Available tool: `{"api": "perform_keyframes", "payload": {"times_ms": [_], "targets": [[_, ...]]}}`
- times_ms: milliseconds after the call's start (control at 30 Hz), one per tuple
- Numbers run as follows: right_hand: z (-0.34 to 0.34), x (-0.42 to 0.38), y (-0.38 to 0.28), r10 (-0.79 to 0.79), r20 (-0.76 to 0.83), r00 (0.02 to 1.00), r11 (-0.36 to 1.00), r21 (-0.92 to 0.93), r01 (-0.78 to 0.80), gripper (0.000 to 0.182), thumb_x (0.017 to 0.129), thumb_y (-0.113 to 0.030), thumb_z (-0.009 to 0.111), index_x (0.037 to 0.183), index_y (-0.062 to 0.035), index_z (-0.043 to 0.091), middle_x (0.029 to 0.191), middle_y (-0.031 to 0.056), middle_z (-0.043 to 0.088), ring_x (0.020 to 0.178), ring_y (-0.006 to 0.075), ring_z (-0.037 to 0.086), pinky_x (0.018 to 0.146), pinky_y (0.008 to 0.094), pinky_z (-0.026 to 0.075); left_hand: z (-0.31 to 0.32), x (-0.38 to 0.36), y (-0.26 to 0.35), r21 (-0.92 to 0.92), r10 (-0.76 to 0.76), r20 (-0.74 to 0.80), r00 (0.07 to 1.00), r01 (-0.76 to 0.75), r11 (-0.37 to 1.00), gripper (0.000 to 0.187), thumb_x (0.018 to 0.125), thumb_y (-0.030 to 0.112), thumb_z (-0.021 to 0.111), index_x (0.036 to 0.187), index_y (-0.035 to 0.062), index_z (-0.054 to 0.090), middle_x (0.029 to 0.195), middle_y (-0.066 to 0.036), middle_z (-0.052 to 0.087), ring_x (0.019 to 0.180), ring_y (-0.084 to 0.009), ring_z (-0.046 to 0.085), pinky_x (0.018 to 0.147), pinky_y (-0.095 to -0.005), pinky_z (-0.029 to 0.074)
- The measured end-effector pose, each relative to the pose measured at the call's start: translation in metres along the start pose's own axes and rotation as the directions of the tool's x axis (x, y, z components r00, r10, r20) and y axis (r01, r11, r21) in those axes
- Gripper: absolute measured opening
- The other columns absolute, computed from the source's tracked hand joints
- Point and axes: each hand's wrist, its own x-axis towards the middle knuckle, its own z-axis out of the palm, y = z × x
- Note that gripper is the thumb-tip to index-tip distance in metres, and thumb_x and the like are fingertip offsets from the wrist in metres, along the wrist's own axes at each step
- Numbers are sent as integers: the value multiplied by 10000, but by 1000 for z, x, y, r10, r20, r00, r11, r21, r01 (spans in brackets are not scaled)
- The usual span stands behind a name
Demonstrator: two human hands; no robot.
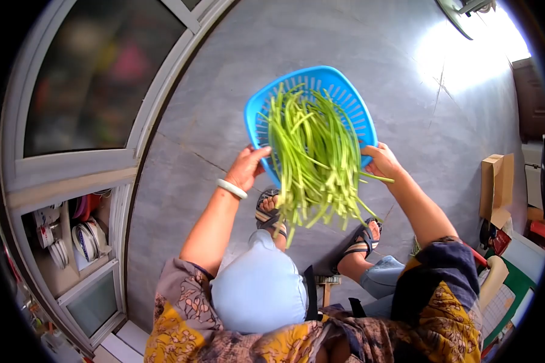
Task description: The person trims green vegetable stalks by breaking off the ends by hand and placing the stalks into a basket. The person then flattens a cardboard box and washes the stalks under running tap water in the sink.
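A blue slotted plastic basket [358, 118] is held up in front of me between both hands. Long green vegetable stems [313, 154], cut or trimmed at their near ends, fill it and hang over its near rim. My left hand [246, 168] grips the left rim, thumb on top; a pale bangle [232, 189] is on that wrist. On the right rim, my right hand [381, 161] is closed the same way, with one stem sticking out just below it. The fingers under the basket are partly hidden.
Below is a grey floor [194, 103], with my sandalled feet [363, 239] on it. Left stands a glass-doored cabinet [72, 157] with stacked plates [89, 239] in an open section. A cardboard box [496, 187] and other goods line the right side.
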Motion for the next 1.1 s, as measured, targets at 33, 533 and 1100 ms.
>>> {"api": "perform_keyframes", "payload": {"times_ms": [33,533,1100], "targets": [[4,-20,-12,-12,-52,999,998,61,15,100,799,-37,577,857,38,606,644,77,593,436,139,517,395,268,406,14,-15,3,-2,7,25,1000,-7,1000,323,909,189,619,1199,73,540,1086,-49,643,959,-162,642,857,-329,533],[-63,-233,-108,-313,-137,940,934,133,331,272,938,-250,487,1009,-8,589,833,125,679,658,192,668,581,307,575,186,-116,143,225,123,530,839,-280,933,427,921,404,580,1183,67,560,1033,-67,631,878,-162,627,796,-337,531],[-40,56,-104,-107,-39,994,979,172,112,141,819,-78,538,909,8,606,683,55,586,457,106,486,402,236,373,113,84,123,180,-147,160,976,117,977,263,917,104,544,1157,7,590,1049,-91,676,926,-205,673,812,-383,566]]}}
